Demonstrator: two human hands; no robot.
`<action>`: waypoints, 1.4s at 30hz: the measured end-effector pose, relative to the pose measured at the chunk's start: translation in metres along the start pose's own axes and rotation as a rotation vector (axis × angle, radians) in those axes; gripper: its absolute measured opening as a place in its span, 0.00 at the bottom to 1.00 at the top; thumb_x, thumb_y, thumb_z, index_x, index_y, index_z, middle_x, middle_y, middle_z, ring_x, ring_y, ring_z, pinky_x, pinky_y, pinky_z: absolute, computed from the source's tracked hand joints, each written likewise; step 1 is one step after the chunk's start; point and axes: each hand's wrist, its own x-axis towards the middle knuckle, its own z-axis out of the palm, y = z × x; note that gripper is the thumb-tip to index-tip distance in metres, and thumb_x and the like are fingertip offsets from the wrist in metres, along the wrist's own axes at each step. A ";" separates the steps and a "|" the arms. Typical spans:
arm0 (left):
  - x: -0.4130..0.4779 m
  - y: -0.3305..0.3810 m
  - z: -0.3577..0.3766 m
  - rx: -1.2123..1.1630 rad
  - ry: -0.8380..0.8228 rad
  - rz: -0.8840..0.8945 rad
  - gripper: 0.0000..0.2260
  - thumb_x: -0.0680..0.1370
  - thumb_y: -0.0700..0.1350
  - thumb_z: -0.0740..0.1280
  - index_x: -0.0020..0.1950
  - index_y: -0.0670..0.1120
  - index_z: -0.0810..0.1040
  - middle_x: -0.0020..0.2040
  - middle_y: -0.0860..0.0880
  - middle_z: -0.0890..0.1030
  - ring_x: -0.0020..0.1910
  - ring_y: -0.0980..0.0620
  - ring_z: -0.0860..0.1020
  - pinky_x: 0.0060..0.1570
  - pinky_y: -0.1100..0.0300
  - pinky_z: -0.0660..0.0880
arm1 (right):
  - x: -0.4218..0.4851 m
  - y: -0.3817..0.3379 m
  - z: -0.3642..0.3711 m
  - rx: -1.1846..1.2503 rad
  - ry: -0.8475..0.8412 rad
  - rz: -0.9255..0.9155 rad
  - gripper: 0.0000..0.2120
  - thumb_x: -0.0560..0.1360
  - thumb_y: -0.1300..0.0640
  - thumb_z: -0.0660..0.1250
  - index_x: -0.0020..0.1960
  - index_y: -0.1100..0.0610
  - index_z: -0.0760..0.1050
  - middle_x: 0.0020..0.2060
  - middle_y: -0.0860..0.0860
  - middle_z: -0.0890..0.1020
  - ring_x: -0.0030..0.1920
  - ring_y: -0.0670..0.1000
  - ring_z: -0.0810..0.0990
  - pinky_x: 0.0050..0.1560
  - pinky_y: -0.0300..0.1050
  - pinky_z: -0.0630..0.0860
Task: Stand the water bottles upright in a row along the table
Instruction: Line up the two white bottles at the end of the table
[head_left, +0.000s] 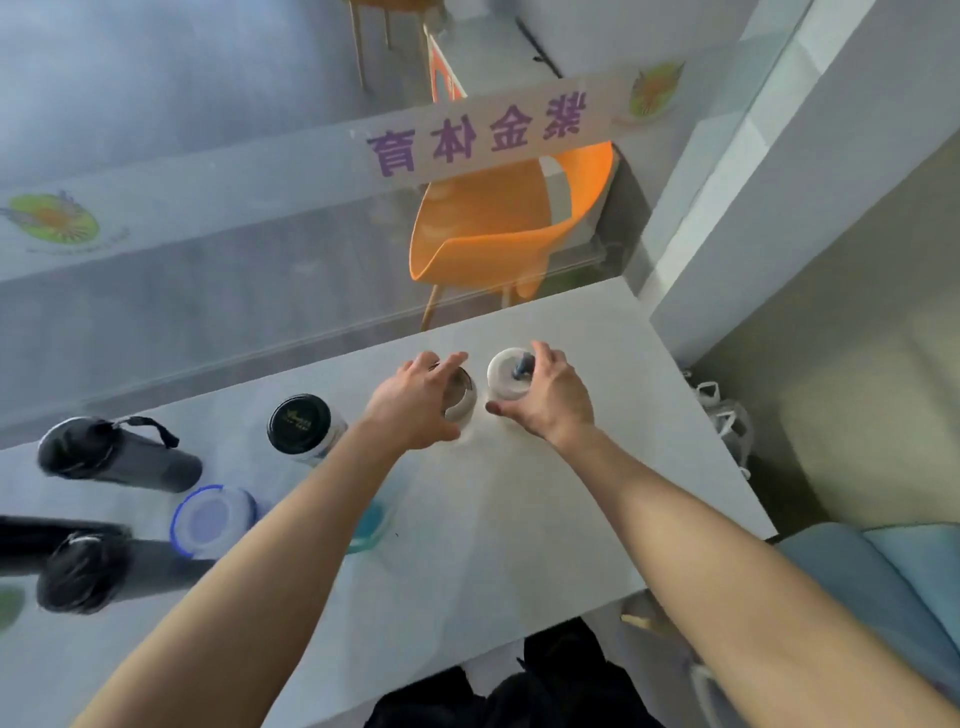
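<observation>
Two bottles stand upright side by side near the far edge of the pale table (519, 519). My left hand (415, 400) wraps a bottle with a dark top and white rim (463, 400). My right hand (550, 397) grips a white-capped bottle (506, 376) with a blue spout. To the left stands a black-lidded clear bottle (301, 423), and a blue-rimmed clear bottle (213, 519) is nearer me. A dark grey bottle with a strap (117, 457) and a black bottle (88, 566) are at the far left. A teal bottle (371, 525) shows partly under my left forearm.
A glass partition with purple lettering (478, 132) rises just behind the table. An orange chair (498, 223) sits beyond it. A white wall corner (779, 208) is at the right, with white bags (727, 415) on the floor and a light blue seat (883, 582) near me.
</observation>
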 end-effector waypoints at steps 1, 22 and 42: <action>0.003 0.001 0.005 -0.023 -0.009 -0.017 0.45 0.70 0.56 0.79 0.82 0.60 0.60 0.71 0.48 0.72 0.66 0.41 0.77 0.59 0.45 0.82 | 0.007 0.004 0.005 0.010 -0.030 -0.024 0.41 0.62 0.36 0.84 0.65 0.51 0.69 0.59 0.53 0.77 0.56 0.57 0.80 0.55 0.51 0.79; 0.097 0.082 -0.003 -0.257 0.161 -0.286 0.40 0.66 0.54 0.85 0.73 0.55 0.70 0.61 0.46 0.74 0.56 0.40 0.80 0.55 0.44 0.83 | 0.166 0.114 -0.110 -0.205 -0.287 -0.206 0.49 0.67 0.65 0.74 0.81 0.39 0.61 0.76 0.50 0.67 0.82 0.54 0.59 0.81 0.61 0.58; 0.149 0.113 -0.007 -0.344 0.201 -0.337 0.41 0.65 0.57 0.87 0.74 0.54 0.72 0.64 0.47 0.76 0.62 0.41 0.79 0.58 0.49 0.79 | 0.144 0.144 -0.073 0.019 0.134 -0.338 0.33 0.67 0.44 0.78 0.69 0.49 0.72 0.73 0.54 0.71 0.81 0.58 0.64 0.81 0.59 0.60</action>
